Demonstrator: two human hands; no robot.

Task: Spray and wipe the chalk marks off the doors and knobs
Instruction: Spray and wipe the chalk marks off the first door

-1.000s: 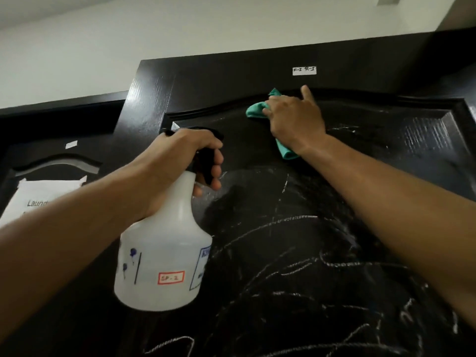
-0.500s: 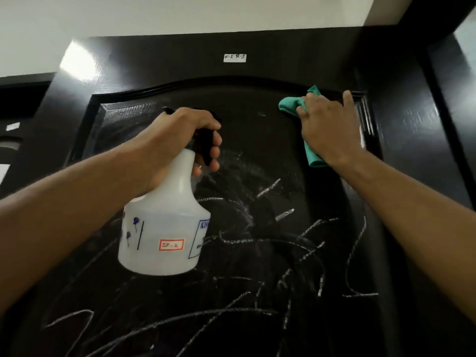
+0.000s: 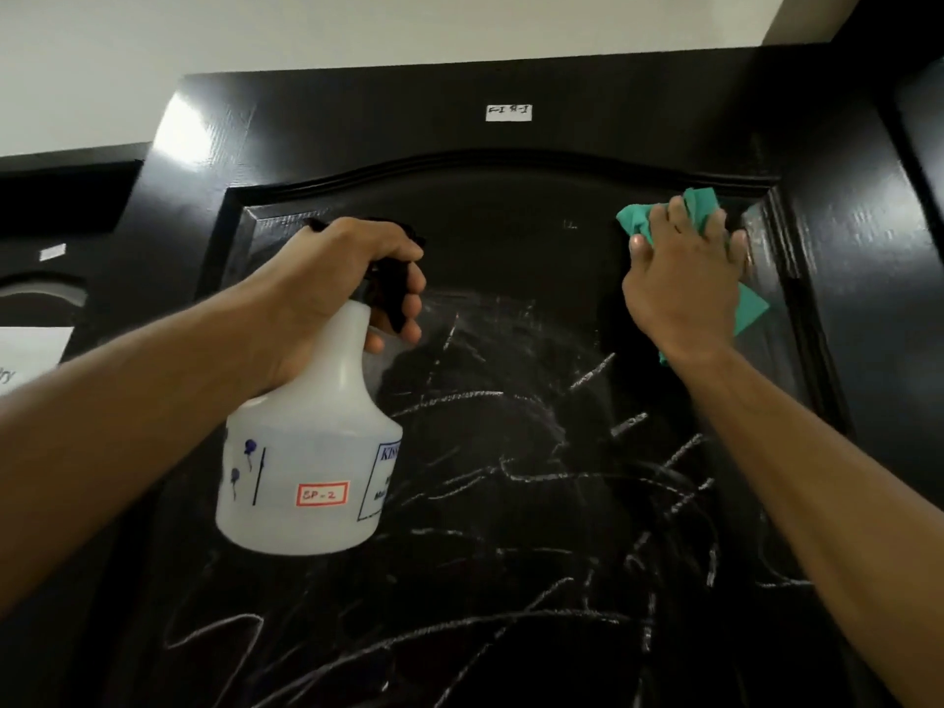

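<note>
Evidently the wiping step was in hand: the right hand (image 3: pixel 684 278) lay flat with spread fingers on a green cloth (image 3: pixel 694 209), pressing it against the upper right corner of the recessed panel of the dark door (image 3: pixel 511 84), with folds of the cloth showing above the fingertips and below the heel of the palm. The left hand (image 3: pixel 337 278) was clenched round the neck of a translucent spray bottle (image 3: pixel 306 452), its fingers curled over the black trigger (image 3: pixel 391 293), the nozzle pointing at the panel just beyond the knuckles. Between the two hands, level with them, the panel looked dark and mostly clean, with a faint smeared haze just beside the trigger. Below both hands, the chalk marks (image 3: pixel 536 472) crossed the panel in loose white scribbles, thickest under the right forearm and running down beyond the bottle. Judging by this, the job was barely begun; the next move likely called for carrying the pressed cloth downward into the scribbles, or another squirt there first. No knob was in view. Above the hands sat a small white label (image 3: pixel 508 112); far beyond the left arm stood a neighbouring door (image 3: pixel 66 206).
</note>
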